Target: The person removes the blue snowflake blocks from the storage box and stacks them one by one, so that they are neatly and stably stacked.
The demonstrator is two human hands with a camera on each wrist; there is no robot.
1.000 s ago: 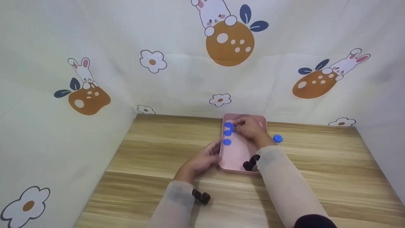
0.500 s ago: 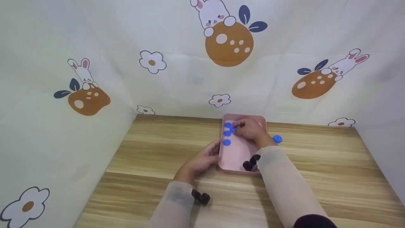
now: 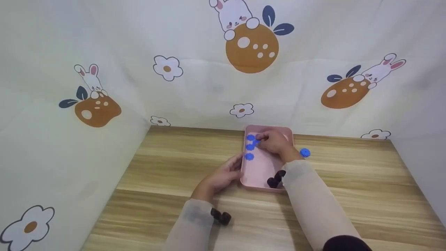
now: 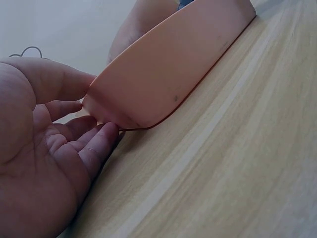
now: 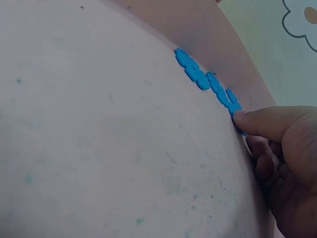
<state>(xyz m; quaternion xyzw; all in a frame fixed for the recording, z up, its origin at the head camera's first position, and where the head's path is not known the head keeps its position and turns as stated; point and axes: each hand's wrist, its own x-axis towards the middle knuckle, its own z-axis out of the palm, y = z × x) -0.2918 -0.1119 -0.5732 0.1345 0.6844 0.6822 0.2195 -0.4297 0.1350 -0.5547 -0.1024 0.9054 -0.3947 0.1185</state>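
Note:
Inside the left side of a pink tray (image 3: pixel 259 174), three blue flower-shaped discs (image 3: pixel 249 157) lie in a column along the wall. My right hand (image 3: pixel 275 141) reaches over the tray's far end and pinches another blue disc (image 3: pixel 258 142) between thumb and fingers, right beside the upper two. The right wrist view shows the thumb on this disc (image 5: pixel 236 107) near the tray wall. With fingers extended, my left hand (image 3: pixel 224 177) touches the tray's outer left side. In the left wrist view its fingertips (image 4: pixel 108 133) are at the bottom of the tray wall (image 4: pixel 158 74).
One more blue disc (image 3: pixel 305 152) lies on the wooden table (image 3: pixel 167 167), just right of the tray. Behind the table hangs a pale curtain (image 3: pixel 202 94) printed with rabbits and flowers. Black wrist cameras (image 3: pixel 221 217) sit on both sleeves.
Almost nothing shifts. The right hand stays at the same place with the disc, its fingers moving only slightly, and the left hand stays against the tray.

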